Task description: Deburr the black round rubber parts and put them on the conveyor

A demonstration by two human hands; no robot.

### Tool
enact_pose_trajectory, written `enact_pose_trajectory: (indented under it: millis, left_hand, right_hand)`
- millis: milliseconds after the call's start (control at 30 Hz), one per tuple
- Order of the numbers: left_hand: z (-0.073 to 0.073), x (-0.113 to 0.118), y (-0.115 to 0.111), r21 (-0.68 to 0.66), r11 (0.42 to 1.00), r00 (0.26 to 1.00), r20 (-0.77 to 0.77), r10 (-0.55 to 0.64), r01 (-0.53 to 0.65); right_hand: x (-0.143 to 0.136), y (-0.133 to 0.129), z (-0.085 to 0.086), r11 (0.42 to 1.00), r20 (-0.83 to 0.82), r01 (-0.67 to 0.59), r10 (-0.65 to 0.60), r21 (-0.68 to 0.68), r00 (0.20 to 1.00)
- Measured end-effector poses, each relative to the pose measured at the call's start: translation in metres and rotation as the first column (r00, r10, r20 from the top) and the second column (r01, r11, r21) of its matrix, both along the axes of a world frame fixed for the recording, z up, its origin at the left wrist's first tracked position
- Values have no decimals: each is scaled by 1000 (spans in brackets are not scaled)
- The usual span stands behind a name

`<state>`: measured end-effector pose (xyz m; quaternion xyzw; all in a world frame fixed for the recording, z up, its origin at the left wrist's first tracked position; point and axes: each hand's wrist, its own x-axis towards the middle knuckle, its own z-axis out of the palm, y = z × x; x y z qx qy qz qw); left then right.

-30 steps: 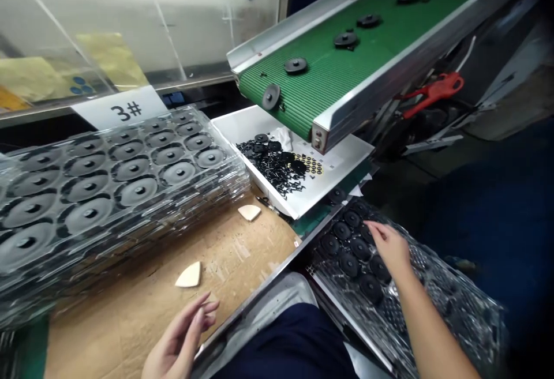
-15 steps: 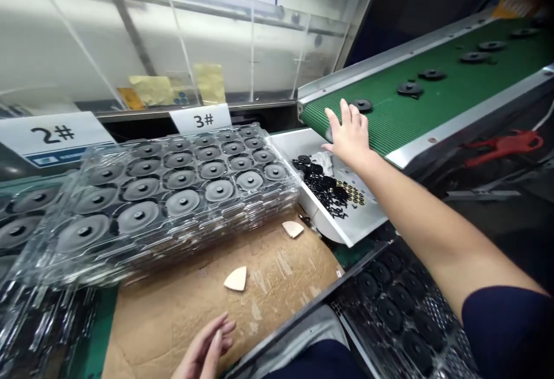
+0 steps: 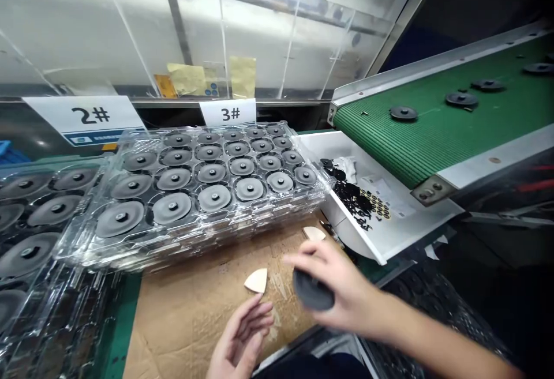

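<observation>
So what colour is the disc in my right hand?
The disc is dark grey, nearly black, seen best in the head view.

A dark round disc (image 3: 311, 292), seemingly tilted, is held above brown cardboard (image 3: 194, 310).

ok there were two hands (image 3: 242, 341), one handheld black disc (image 3: 312, 293), two cream wedges (image 3: 257, 281), two numbered signs (image 3: 90, 116), one green conveyor belt (image 3: 437, 142)
</observation>
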<state>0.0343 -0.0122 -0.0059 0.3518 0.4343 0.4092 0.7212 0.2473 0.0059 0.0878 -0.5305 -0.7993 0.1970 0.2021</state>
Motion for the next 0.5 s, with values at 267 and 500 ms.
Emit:
enact_pose_trajectory:
  millis: [267,500]
  left_hand:
    - [-2,-1,-7,-139,988,971,239,-31,66]
    - [-2,-36,-13,-344,922,881,362,306,-178]
  right_hand:
    - [-82,-23,-78,991,-400,47,7,126,916]
    - [-81,-21,-86,998,-155,-40,31,-54,987]
